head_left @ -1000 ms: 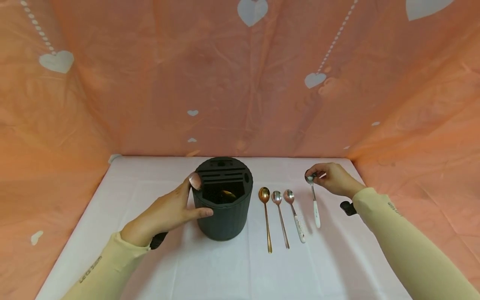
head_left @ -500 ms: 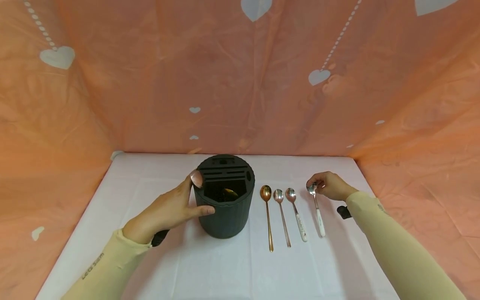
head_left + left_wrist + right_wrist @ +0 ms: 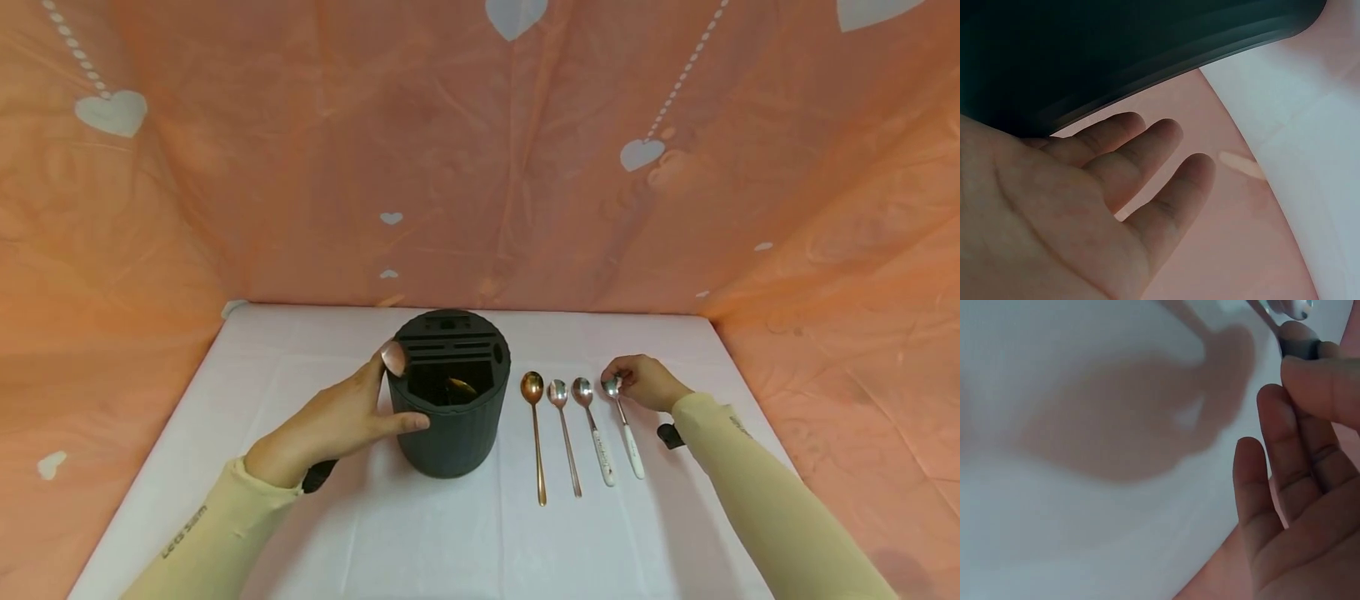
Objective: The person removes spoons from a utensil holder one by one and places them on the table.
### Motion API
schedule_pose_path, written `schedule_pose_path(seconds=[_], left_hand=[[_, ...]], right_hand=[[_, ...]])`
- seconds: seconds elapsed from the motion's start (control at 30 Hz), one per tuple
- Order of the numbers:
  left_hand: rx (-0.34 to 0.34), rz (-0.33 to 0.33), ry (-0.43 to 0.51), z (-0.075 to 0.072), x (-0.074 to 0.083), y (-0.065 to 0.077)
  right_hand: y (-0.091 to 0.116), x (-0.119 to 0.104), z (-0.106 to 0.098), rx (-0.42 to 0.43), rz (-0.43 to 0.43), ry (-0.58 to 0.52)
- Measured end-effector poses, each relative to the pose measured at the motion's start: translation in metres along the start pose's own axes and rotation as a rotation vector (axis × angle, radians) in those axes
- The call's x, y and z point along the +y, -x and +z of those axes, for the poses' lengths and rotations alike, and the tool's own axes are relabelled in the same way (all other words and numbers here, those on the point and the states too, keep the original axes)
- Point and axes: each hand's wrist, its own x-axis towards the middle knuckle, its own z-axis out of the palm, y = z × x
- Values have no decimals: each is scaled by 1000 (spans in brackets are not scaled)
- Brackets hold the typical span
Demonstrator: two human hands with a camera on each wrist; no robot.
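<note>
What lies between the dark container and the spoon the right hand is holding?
The head view shows a gold spoon, a copper-toned spoon and a patterned white-handled spoon, side by side.

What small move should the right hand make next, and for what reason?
I would likely release the silver metal spoon with the plainer white handle: the right hand pinches it by its bowl, and it is nearly parallel to the patterned white-handled metal spoon beside it.
</note>
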Motion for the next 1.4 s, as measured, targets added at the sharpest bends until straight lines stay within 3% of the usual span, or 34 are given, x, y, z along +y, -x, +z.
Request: schedule_pose_path(seconds=[0.23,0.93,1.4], left_hand=[[-13,-8,-6,-1,0,0],[-1,-7,4,1,0,-1],[-13,-12,5,2,-1,0]], right_hand=[[-2,4,4,2,31,25],[-7,11,7,-41,58,-41],[-9,11,15,1,71,86]])
